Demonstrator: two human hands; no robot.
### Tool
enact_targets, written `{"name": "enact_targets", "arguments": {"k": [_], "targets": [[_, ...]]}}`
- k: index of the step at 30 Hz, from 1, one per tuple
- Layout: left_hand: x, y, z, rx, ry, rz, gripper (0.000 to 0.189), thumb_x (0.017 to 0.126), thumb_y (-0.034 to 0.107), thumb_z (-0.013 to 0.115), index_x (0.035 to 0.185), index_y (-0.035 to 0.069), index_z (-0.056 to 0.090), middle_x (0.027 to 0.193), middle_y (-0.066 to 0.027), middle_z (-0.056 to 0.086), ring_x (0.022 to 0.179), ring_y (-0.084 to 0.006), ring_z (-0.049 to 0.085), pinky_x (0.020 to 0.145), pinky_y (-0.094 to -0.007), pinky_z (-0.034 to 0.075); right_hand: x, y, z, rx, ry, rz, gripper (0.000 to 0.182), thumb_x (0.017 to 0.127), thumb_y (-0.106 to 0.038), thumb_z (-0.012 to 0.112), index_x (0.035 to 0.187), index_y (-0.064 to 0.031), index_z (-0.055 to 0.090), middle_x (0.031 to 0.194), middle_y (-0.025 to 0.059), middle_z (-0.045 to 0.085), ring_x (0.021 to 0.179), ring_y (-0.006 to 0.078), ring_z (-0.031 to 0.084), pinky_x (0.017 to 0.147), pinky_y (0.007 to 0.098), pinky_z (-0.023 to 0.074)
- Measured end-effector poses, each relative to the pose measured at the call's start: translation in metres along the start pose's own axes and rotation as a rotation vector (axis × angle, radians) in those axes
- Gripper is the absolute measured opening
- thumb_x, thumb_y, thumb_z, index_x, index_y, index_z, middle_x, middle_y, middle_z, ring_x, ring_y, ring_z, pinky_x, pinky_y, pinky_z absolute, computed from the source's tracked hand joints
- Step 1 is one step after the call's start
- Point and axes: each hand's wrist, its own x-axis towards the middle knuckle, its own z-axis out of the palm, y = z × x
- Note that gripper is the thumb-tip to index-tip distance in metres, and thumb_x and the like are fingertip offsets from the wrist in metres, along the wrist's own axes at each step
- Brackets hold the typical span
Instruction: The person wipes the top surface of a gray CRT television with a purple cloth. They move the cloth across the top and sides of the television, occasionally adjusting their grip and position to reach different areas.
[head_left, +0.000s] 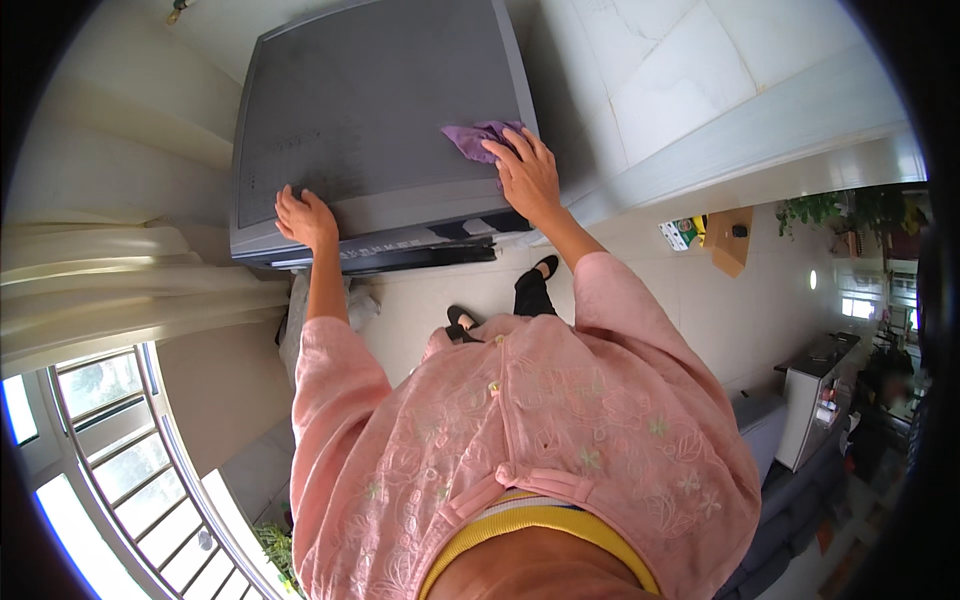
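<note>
A large dark grey cabinet-like machine (375, 97) with a framed flat top stands before me. My right hand (529, 174) rests near the right edge of that top, its fingers spread over a crumpled purple cloth (476, 140) and pressing it on the surface. At the near left corner lies my left hand (306, 217), fingers slightly curled, with nothing seen in it. Dark smudges and small marks show on the top near the left hand. A dark front panel with buttons hangs along the near side, partly hidden by my left forearm.
Cream curtains (135, 262) hang at the left, beside a barred window (142, 450). A plastic bag (300, 322) stands below the machine's left corner. An open cardboard box (729, 244) is on the floor at the right. A marble-like tiled surface (675, 97) lies beyond the machine's right side.
</note>
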Motion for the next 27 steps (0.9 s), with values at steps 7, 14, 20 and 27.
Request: {"name": "enact_targets", "arguments": {"k": [7, 14, 20, 27], "targets": [[0.039, -0.045, -0.033, 0.265, 0.104, -0.102, 0.046, 0.090, 0.030, 0.051, 0.131, 0.009, 0.046, 0.142, -0.0138, 0.039, 0.137, -0.0320, 0.029, 0.108, -0.0545, 0.021, 0.001, -0.001, -0.002, -0.049, -0.050, 0.031, 0.036, 0.087, -0.017, 0.056, 0.120, -0.0305, 0.058, 0.131, 0.0041, 0.050, 0.124, 0.0301, 0.041, 0.101, 0.0438, 0.0335], [0.027, -0.058, -0.020, 0.181, 0.036, -0.286, 0.045, 0.095, 0.030, 0.042, 0.137, 0.013, 0.041, 0.152, -0.0079, 0.026, 0.143, -0.0258, 0.017, 0.109, -0.0541, 0.019, 0.007, 0.008, 0.003, -0.073, -0.100, -0.001, 0.039, 0.086, -0.025, 0.058, 0.124, -0.0284, 0.055, 0.132, 0.0056, 0.048, 0.125, 0.0301, 0.039, 0.102, 0.0492, 0.0297], [0.026, -0.049, -0.025, 0.141, 0.020, -0.375, 0.044, 0.096, 0.029, 0.038, 0.138, 0.016, 0.041, 0.153, -0.0030, 0.027, 0.143, -0.0228, 0.018, 0.106, -0.0503, 0.025, 0.049, 0.013, 0.023, -0.070, -0.123, -0.015, 0.039, 0.087, -0.028, 0.057, 0.127, -0.0270, 0.053, 0.134, 0.0065, 0.046, 0.129, 0.0295, 0.035, 0.105, 0.0533, 0.0254], [0.027, -0.042, -0.028, 0.251, 0.040, -0.381, 0.043, 0.096, 0.028, 0.038, 0.136, 0.013, 0.043, 0.150, -0.0037, 0.032, 0.142, -0.0233, 0.021, 0.104, -0.0482, 0.028, 0.121, 0.024, 0.069, -0.018, -0.146, -0.037, 0.036, 0.090, -0.028, 0.055, 0.126, -0.0280, 0.054, 0.137, 0.0043, 0.046, 0.130, 0.0292, 0.035, 0.107, 0.0556, 0.0230]]}}
